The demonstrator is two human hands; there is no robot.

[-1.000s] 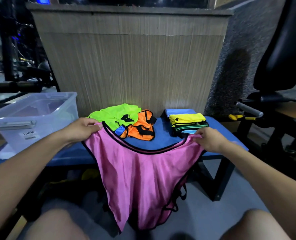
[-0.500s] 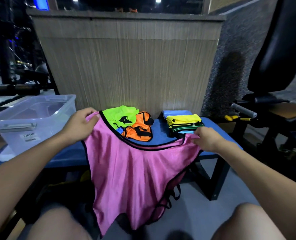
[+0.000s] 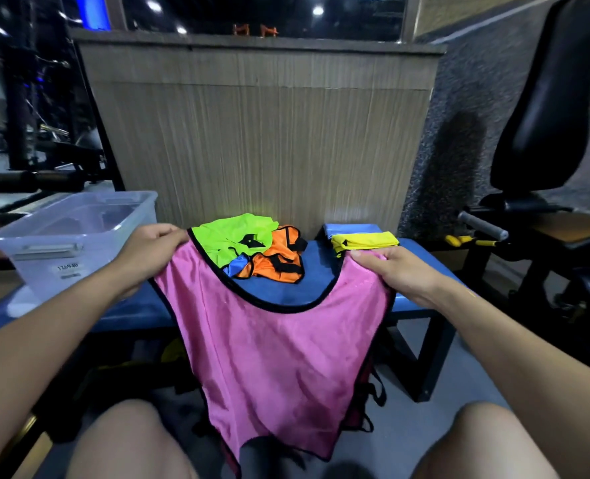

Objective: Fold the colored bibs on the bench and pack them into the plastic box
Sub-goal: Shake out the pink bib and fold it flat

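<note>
Two hands hold a pink bib (image 3: pixel 272 347) up by its shoulder straps, spread wide apart. The left hand (image 3: pixel 148 247) pinches the left strap between thumb and curled fingers, and the right hand (image 3: pixel 393 267) grips the right strap the same way, knuckles up. Between them the bib's black-edged neckline curves down in a deep scoop, and the rest of the fabric hangs in front of the blue bench (image 3: pixel 421 288), reaching down between the person's knees. Black side ties dangle at its lower right edge.

Seen through the scoop, a loose heap lies on the bench top: a neon green bib (image 3: pixel 231 236) at the back left, an orange bib (image 3: pixel 279 261) with black trim touching it on the right, and a small bit of blue cloth (image 3: pixel 238 266) at the front of the heap. To the right, just behind the right hand, sits a folded yellow bib (image 3: pixel 366 240) on top of a stack whose lower layers the hand hides; folded blue fabric (image 3: pixel 350 228) shows behind it.

At the bench's left end stands the clear plastic box (image 3: pixel 75 243), open, with a white label on its near wall. A wood-grain partition (image 3: pixel 262 133) rises behind the bench, and a black padded gym seat (image 3: pixel 546 108) stands to the right.
</note>
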